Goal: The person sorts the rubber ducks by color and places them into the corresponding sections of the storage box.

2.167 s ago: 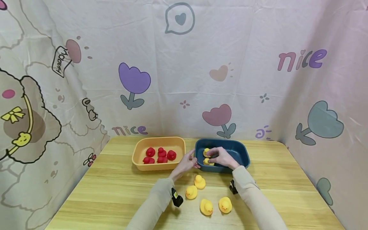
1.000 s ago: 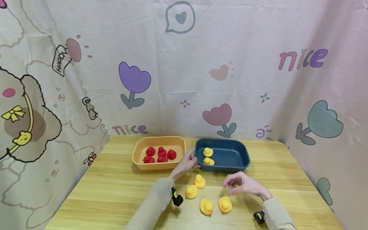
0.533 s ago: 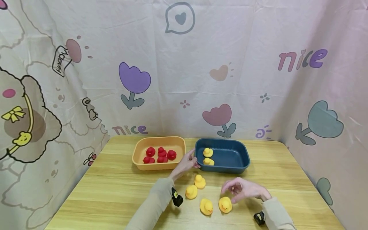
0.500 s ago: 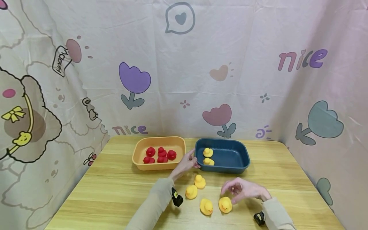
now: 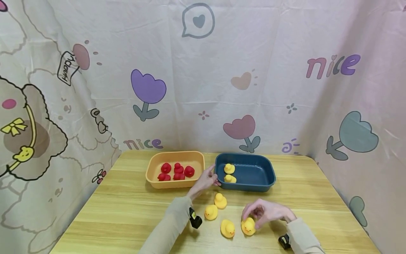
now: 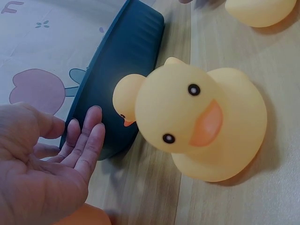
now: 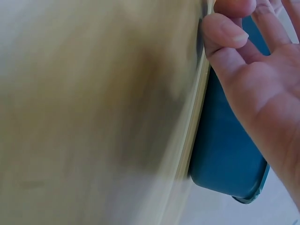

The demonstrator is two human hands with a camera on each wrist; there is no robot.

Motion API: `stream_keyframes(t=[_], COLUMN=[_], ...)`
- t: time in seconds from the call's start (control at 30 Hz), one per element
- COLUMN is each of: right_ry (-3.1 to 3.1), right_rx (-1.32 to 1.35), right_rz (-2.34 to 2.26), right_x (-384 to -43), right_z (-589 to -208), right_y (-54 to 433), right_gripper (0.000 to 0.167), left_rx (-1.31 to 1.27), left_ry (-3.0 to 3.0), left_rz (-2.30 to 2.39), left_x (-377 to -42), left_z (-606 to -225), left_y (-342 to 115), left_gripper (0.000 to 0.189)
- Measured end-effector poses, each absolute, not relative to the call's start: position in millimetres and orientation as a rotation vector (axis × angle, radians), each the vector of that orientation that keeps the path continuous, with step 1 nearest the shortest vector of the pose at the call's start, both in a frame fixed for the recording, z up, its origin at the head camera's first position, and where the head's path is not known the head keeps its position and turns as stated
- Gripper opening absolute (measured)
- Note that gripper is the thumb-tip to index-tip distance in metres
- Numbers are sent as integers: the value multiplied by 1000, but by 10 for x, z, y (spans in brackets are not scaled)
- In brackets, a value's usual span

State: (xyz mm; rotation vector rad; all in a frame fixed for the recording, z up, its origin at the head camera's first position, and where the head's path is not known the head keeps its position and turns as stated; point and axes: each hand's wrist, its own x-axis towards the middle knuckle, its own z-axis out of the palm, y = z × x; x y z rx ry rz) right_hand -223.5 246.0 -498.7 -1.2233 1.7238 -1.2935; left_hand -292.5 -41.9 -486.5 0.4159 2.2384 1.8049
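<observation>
My left hand [image 5: 206,179] touches the left end of the dark blue bin [image 5: 253,187]; in the left wrist view my left hand [image 6: 47,168] lies with loosely bent fingers against its wall. Two yellow rubber ducks [image 5: 229,168] sit in the bin's left part. My right hand [image 5: 268,211] is at a yellow rubber duck [image 5: 248,227] on the table, thumb on one side and fingers on the other. Whether it grips the duck is unclear. The right wrist view is blurred and shows no duck by my right hand [image 7: 269,86]. Another duck [image 5: 227,228] stands just left.
An orange bin [image 5: 177,184] with several red rubber ducks [image 5: 189,171] stands left of the blue bin. Two more yellow ducks [image 5: 210,212] are on the wooden table [image 5: 127,211] near my left sleeve [image 5: 171,222]. Behind hangs a printed cloth [image 5: 196,70].
My right hand has left the blue bin, where two ducks sit, and come down toward the front to a duck on the table. The left hand has stayed at the bin.
</observation>
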Motion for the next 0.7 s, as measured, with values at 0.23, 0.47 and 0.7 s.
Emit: stream_keyframes(t=[0.23, 0.47, 0.7], right_ry=[1770, 1797, 1845], right_rx=[-1187, -1213, -1255], right_rz=[-1259, -1216, -1214], right_x=[-2247, -2253, -2249], right_z=[-4998, -5003, -4990], right_y=[2441, 2409, 2380], right_gripper=[38, 37, 37], left_rx=[430, 438, 429], left_ry=[2237, 2259, 2253], left_rz=[1804, 1786, 1800], left_x=[-2893, -2909, -2926], left_z=[-4817, -4860, -4879], left_y=[-422, -414, -404], left_gripper=[60, 59, 60])
